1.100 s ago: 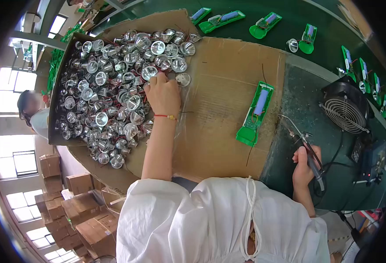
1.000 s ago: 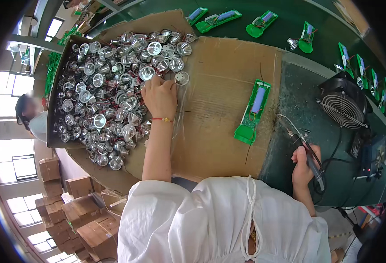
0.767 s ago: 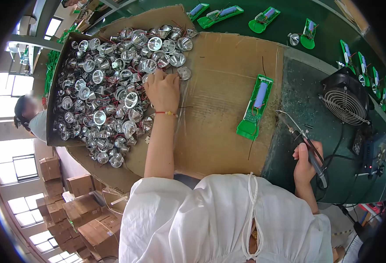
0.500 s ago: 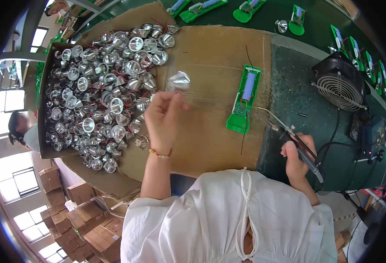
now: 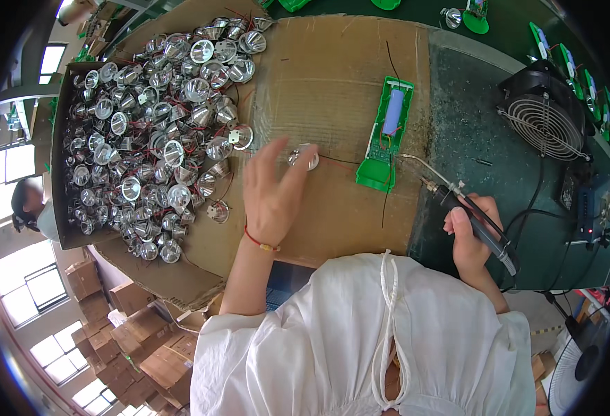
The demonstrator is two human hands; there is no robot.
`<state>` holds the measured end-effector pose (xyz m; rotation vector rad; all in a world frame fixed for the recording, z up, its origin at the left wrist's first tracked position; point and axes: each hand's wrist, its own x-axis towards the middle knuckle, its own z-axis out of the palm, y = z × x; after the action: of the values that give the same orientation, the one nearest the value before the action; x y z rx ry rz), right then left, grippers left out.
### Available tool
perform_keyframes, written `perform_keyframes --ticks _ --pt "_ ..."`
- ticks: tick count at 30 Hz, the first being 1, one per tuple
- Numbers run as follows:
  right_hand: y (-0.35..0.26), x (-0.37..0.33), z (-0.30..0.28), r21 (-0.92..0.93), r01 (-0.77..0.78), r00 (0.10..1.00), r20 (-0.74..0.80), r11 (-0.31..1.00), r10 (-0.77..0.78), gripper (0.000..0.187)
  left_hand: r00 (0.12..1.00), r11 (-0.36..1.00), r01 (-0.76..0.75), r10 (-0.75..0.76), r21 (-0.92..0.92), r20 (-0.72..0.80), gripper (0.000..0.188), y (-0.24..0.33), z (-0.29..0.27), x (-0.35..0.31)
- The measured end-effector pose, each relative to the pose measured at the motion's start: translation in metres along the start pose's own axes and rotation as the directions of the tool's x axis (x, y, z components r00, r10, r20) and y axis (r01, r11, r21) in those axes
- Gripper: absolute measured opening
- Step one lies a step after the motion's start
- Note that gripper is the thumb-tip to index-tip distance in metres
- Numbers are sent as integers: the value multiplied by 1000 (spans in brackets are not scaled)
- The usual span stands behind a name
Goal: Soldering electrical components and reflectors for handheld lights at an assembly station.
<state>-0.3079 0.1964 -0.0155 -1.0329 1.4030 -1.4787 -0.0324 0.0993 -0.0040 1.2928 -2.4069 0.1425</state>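
Note:
My left hand (image 5: 271,191) is open over the cardboard, its fingers spread. Between its fingertips and thumb sits a small silver reflector cup (image 5: 303,159) with thin wires trailing right; whether the thumb touches it I cannot tell. My right hand (image 5: 473,232) grips a soldering iron (image 5: 482,234) with a curved metal solder-feed tube, whose end lies close to the lower part of a green casing (image 5: 375,174). That casing lies upright in the view, with a lilac battery cell (image 5: 393,112), a small circuit board and loose wires.
A cardboard box (image 5: 59,159) heaped with silver reflectors (image 5: 173,152) stands at the left. The cardboard sheet (image 5: 332,62) covers the middle bench. On the right are a black fan (image 5: 544,118) and a blue box-shaped unit (image 5: 588,208). More green casings (image 5: 476,22) line the far edge.
My left hand has opened from a pinch, and the reflector it held raised now rests on the cardboard, lower and slightly right. My right hand still holds the iron near the casing.

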Motion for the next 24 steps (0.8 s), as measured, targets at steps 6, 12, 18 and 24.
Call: perform_keyframes --ticks 6,12,18,24 --pt "-1 -2 2 -6 12 1000 17 1000 -12 17 993 997 -82 83 -12 86 24 15 23 21" --pt "0 -2 0 -19 23 999 22 1000 -23 16 977 923 193 -149 -332 156 9 24 12 24" --pt "1 4 5 -94 149 978 159 984 -133 15 763 458 638 -483 -619 430 11 55 15 21" --pt "0 4 6 -169 136 986 122 976 -116 18 880 634 466 -406 -618 247 12 58 29 21"
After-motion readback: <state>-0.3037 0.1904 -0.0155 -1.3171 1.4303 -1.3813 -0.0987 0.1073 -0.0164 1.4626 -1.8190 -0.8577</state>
